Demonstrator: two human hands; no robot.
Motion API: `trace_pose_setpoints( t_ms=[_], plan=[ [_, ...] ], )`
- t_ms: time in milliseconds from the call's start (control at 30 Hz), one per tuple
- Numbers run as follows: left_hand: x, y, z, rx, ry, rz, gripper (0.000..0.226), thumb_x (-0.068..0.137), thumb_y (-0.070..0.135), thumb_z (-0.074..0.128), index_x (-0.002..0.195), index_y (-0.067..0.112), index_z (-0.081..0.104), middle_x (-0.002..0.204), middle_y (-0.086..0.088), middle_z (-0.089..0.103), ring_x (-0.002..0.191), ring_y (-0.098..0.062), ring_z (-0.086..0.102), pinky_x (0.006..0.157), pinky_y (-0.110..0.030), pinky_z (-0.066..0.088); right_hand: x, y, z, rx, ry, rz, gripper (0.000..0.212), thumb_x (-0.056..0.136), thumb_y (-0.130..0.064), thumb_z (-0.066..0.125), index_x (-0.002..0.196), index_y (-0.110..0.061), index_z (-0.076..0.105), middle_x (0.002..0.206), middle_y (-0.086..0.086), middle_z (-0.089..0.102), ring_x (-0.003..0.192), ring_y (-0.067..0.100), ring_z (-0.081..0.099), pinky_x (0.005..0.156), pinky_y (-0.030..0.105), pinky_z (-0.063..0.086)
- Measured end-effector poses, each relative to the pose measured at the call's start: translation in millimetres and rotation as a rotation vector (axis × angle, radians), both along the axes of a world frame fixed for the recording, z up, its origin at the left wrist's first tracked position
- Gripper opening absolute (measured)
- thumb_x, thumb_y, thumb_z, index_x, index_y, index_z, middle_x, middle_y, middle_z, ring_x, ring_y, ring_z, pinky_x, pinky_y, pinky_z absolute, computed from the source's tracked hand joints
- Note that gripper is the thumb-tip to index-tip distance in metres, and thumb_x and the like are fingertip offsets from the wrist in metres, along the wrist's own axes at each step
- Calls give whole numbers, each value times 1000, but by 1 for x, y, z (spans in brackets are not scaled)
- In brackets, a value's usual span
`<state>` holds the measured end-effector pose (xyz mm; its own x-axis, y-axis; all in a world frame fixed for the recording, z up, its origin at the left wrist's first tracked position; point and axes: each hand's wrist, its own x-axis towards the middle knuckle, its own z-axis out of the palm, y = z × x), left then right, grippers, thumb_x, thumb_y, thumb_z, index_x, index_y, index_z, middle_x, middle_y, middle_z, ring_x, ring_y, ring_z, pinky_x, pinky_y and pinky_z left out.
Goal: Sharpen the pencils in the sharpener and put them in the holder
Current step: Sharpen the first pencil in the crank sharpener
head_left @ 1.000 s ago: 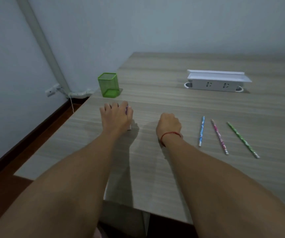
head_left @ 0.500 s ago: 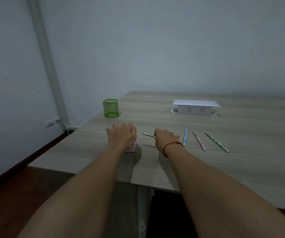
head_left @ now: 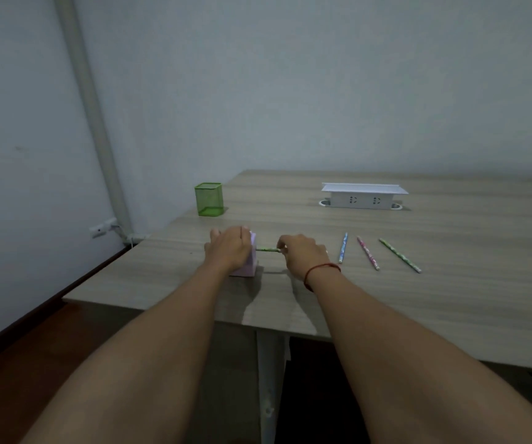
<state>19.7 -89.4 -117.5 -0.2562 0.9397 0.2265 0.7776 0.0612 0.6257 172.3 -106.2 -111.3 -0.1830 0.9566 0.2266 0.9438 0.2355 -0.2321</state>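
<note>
- Two bare forearms reach in from the bottom edge over the near edge of the wooden table (head_left: 450,299); a pale table leg (head_left: 269,379) shows below it.
- Red string bracelet (head_left: 322,270) on the right wrist.
- Left hand (head_left: 229,248) lies on top of the pink sharpener (head_left: 246,267), fingers curled over its far side, gripping it. The sharpener stands on the table near the front left corner.
- Right hand (head_left: 303,254) is just right of the sharpener, fingertips pinched together on the green pencil (head_left: 268,250).
- The green pencil lies about level above the table, between the two hands. Its left end meets the sharpener's right side; how deep it goes in cannot be told.
- Right of the right hand, three more pencils lie flat on the table, apart from each other: blue pencil (head_left: 342,248), pink pencil (head_left: 367,253), second green pencil (head_left: 399,254). Tips too small to judge.
- Further back on the left, green mesh holder (head_left: 209,199) stands upright near the table's left edge, well apart from the sharpener; no pencil shows in it.
- Back centre-right, white socket box (head_left: 364,196) on the table.
- Behind: grey wall, pale pipe (head_left: 91,116) running down the corner, wall socket (head_left: 101,228) low at left.
</note>
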Motion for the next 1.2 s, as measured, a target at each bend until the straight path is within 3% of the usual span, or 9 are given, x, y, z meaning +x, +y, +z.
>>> trace_pose_setpoints(
  t_ms=[200,467,700,833,933,1000,1100,1200],
  plan=[
    [9,-1,-2,48,79,60,50,99,38,20,113,13,61,130,-10,56,121,-37,40,100,-47,33,-9,9,-4,22,-1,11,30,101,-14,39,121,-24,59,127,11,57,117,34,53,96,44,42],
    [22,0,-5,85,139,107,44,99,36,23,103,13,61,117,-7,59,116,-35,38,92,-50,32,-17,15,-12,144,16,90,29,94,-8,50,113,-21,67,117,10,64,110,33,59,92,39,45],
    [24,-8,-2,117,94,76,46,99,34,22,101,13,62,118,-9,59,117,-34,36,94,-49,30,-21,16,-12,127,68,120,26,91,-5,52,105,-18,70,112,9,67,107,32,60,89,38,46],
    [2,-8,-7,195,-116,-33,42,101,32,24,116,16,60,122,-15,59,112,-33,48,95,-42,39,-10,17,-16,125,56,133,24,94,-9,49,104,-17,70,111,7,67,105,30,60,88,38,45],
    [-8,-12,-21,185,-298,50,34,101,31,25,95,15,54,106,-15,59,101,-31,54,93,-42,42,-14,19,-12,133,64,121,25,94,-6,48,101,-17,69,111,8,66,106,31,59,90,38,44],
    [-3,-12,-26,191,-356,116,33,100,26,24,93,12,53,104,-17,58,98,-30,52,95,-42,39,-21,19,-11,171,43,121,26,92,-2,48,95,-17,69,108,8,65,105,31,59,89,38,42],
    [3,-8,-25,231,-423,145,36,99,22,25,100,3,56,107,-24,58,90,-28,50,77,-33,37,-24,21,-15,201,26,108,27,91,2,49,94,-16,68,105,8,64,103,31,59,88,38,43],
    [4,-5,-28,253,-419,144,36,100,21,25,99,2,55,100,-22,57,84,-24,47,71,-30,32,-25,25,-15,222,11,113,26,91,2,49,91,-15,68,103,9,64,100,31,59,86,40,46]
  ],
)
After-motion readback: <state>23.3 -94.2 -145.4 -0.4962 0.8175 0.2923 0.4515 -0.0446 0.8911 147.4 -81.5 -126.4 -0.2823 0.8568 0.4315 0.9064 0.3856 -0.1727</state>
